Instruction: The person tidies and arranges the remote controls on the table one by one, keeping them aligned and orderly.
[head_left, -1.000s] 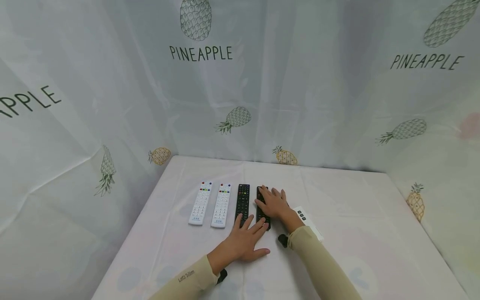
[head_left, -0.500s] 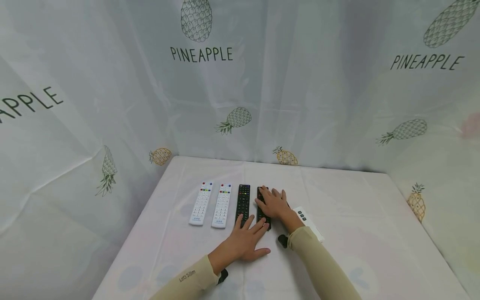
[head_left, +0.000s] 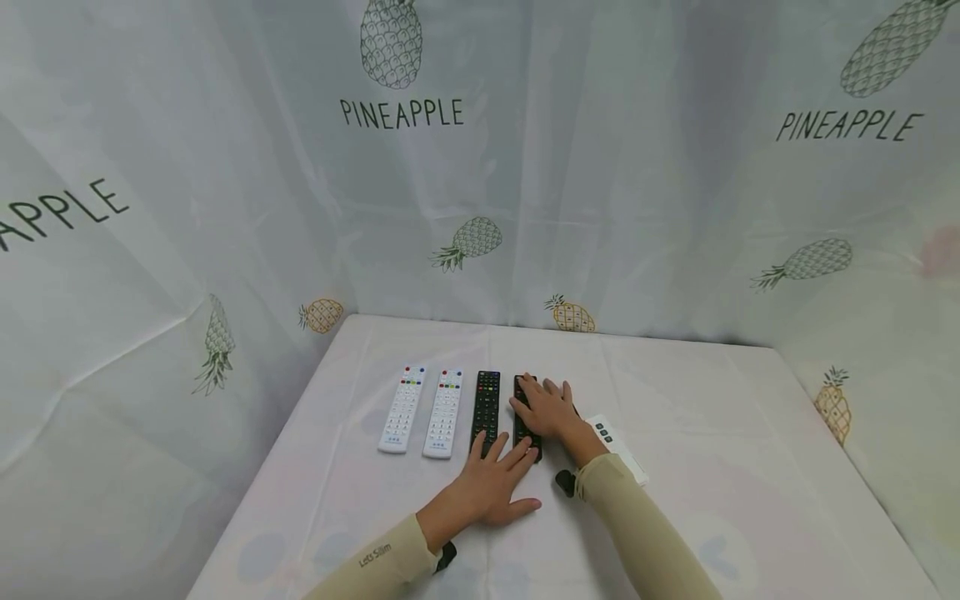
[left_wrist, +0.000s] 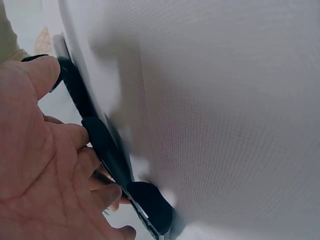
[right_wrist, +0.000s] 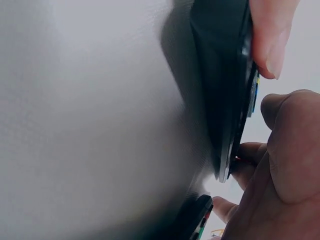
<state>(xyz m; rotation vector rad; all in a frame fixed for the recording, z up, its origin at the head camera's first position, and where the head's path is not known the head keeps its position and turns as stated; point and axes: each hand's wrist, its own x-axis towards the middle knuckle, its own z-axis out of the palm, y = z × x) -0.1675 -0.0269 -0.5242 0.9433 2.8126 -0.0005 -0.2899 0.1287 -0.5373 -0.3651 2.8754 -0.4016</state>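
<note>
Side by side on the table lie a black remote control (head_left: 486, 404) and a second black remote control (head_left: 524, 427). My left hand (head_left: 487, 493), fingers spread, rests its fingertips on the near ends of both; its thumb points right over the cloth. The right hand (head_left: 551, 412) reaches across the far part of the second one with its fingers extended, hiding some of it. Seen close in the right wrist view, fingertips touch the upper face of a black remote (right_wrist: 220, 65). Dark remote ends (left_wrist: 150, 205) line up beside the left fingers in the left wrist view.
Two white remotes, one farther left (head_left: 402, 410) and one nearer the black pair (head_left: 443, 414), lie parallel to them. A white remote with a few dark buttons (head_left: 628, 460) slants partly beneath the right forearm. Pineapple-print curtains (head_left: 637, 192) enclose the white-covered table (head_left: 712, 400).
</note>
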